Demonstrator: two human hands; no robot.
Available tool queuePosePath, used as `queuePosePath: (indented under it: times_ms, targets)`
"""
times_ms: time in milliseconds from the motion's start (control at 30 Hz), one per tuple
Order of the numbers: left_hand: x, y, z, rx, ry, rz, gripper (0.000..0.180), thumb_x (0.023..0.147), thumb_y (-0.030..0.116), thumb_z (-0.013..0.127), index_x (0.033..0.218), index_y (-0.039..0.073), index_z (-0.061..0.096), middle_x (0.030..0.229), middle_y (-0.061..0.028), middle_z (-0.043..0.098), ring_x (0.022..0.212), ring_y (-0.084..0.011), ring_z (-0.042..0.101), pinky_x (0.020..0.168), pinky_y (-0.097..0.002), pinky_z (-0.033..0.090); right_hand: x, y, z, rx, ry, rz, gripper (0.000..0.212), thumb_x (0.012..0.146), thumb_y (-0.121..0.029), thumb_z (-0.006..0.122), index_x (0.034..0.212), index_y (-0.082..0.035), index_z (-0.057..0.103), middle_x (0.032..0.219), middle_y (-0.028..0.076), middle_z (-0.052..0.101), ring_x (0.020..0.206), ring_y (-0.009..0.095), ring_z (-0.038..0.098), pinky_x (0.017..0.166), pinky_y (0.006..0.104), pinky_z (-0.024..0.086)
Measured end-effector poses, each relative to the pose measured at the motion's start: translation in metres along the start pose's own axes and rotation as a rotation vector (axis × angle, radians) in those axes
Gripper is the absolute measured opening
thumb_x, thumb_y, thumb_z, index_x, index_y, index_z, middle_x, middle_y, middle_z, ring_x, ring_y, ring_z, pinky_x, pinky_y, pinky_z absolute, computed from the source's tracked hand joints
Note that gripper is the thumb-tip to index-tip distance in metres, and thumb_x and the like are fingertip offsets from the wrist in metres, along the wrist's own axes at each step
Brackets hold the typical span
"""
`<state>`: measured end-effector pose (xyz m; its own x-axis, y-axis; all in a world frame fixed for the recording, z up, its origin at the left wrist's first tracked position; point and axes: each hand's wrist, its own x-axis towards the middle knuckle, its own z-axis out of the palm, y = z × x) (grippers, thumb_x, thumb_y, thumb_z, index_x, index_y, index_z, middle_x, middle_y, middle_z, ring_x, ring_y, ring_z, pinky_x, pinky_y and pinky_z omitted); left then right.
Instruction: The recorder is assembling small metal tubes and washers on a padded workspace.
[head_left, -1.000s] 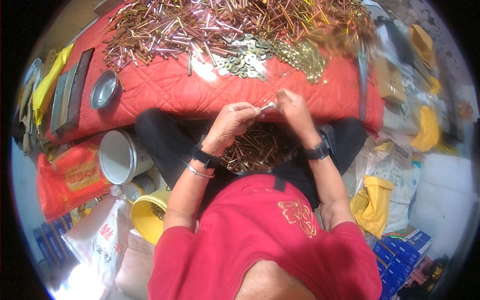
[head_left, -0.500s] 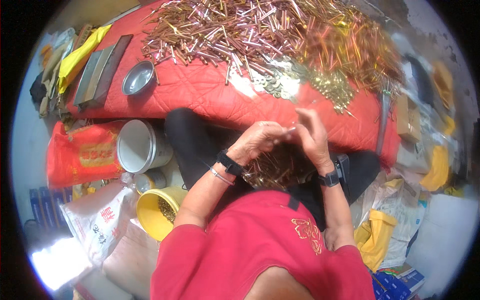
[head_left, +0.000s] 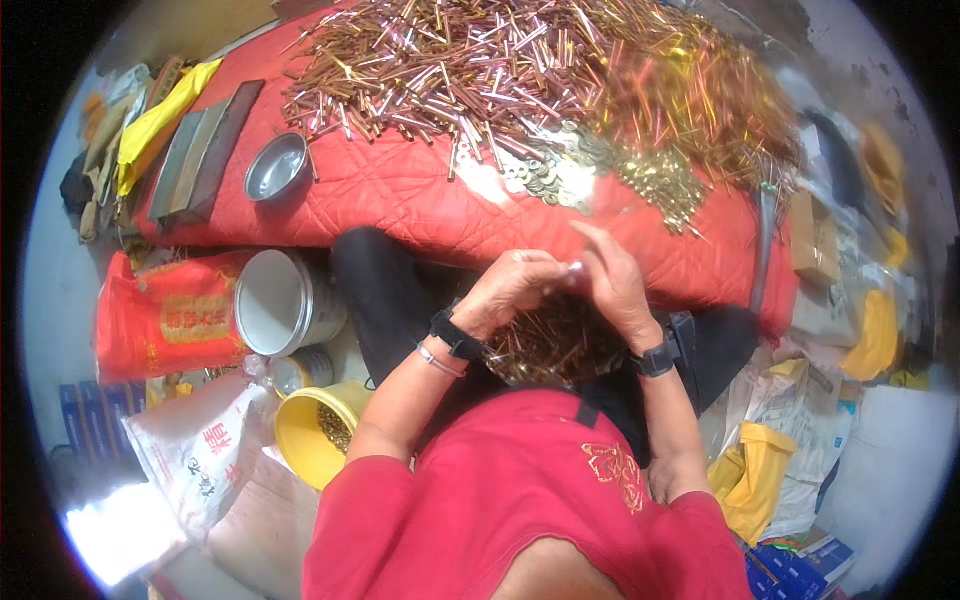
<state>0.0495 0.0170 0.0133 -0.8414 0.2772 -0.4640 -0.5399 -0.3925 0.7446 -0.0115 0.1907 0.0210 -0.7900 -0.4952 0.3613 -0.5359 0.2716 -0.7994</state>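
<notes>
My left hand is closed in a pinch, its fingertips meeting those of my right hand above my lap. A small shiny piece shows between the two hands; its kind is too small and blurred to make out. My right hand has its thumb against that piece, with the other fingers stretched up and slightly bent. Below both hands, many copper-coloured metal rods lie in my lap. In front, flat ring washers and small brass-coloured pieces rest on a red quilted cover.
A large heap of copper-coloured rods covers the far side. To the left are a metal bowl, a grey metal channel, a white bucket and a yellow bucket holding small brass pieces. A cardboard box stands right.
Both hands have come slightly lower and closer to my body, still fingertip to fingertip. My right fingers have tilted toward the left. The surroundings shift a little with the view.
</notes>
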Motion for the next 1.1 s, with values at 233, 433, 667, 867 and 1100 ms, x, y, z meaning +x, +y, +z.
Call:
queuePosePath:
  times_ms: [233,433,667,867,1100]
  targets:
    - [0.002,-0.008,-0.002,-0.009,0.079,0.0,0.019,0.088,0.022,0.063,0.091,0.003,0.066,0.063,0.0066,0.047,0.042,-0.0005,0.03,0.038,-0.0179,0.02,0.004,0.003,0.006,-0.001,0.079,0.039,0.022,0.092,-0.011,0.052,0.111,-0.004,0.06,0.094,0.017,0.065,0.082,0.031,0.064,0.072,0.0347,0.049]
    - [0.001,-0.006,0.008,0.459,0.185,0.247,0.021,0.088,0.021,0.062,0.09,0.001,0.067,0.07,0.0015,0.058,0.054,-0.0076,0.051,0.05,-0.0224,0.039,-0.005,0.021,0.005,0.176,-0.147,0.176,0.021,0.094,-0.014,0.052,0.109,-0.004,0.061,0.08,0.011,0.064,0.065,0.024,0.061,0.062,0.0311,0.048]
    - [0.022,0.046,-0.015,1.23,0.21,0.835,0.012,0.081,0.014,0.066,0.085,0.003,0.069,0.089,-0.012,0.066,0.081,-0.0273,0.062,0.076,-0.0366,0.048,0.012,0.044,-0.029,0.037,-0.102,0.338,0.021,0.091,-0.02,0.054,0.098,-0.001,0.061,0.079,0.014,0.062,0.07,0.026,0.061,0.065,0.0351,0.047]
    - [0.112,0.085,-0.065,1.653,0.548,1.045,0.03,0.072,-0.002,0.057,0.102,0.005,0.061,0.106,-0.012,0.06,0.096,-0.0332,0.054,0.082,-0.0404,0.046,0.087,0.092,-0.055,-0.505,0.316,-0.075,0.01,0.082,-0.001,0.054,0.089,-0.005,0.06,0.084,0.014,0.057,0.079,0.034,0.058,0.071,0.0417,0.047]
    - [0.128,0.085,-0.065,1.834,0.487,0.978,0.037,0.071,-0.005,0.053,0.106,0.006,0.058,0.103,-0.0147,0.053,0.091,-0.0324,0.053,0.078,-0.0407,0.047,0.147,0.164,-0.105,-1.077,0.064,-0.339,0.017,0.074,-0.004,0.058,0.087,-0.014,0.06,0.091,0.007,0.053,0.09,0.027,0.055,0.073,0.0392,0.048]
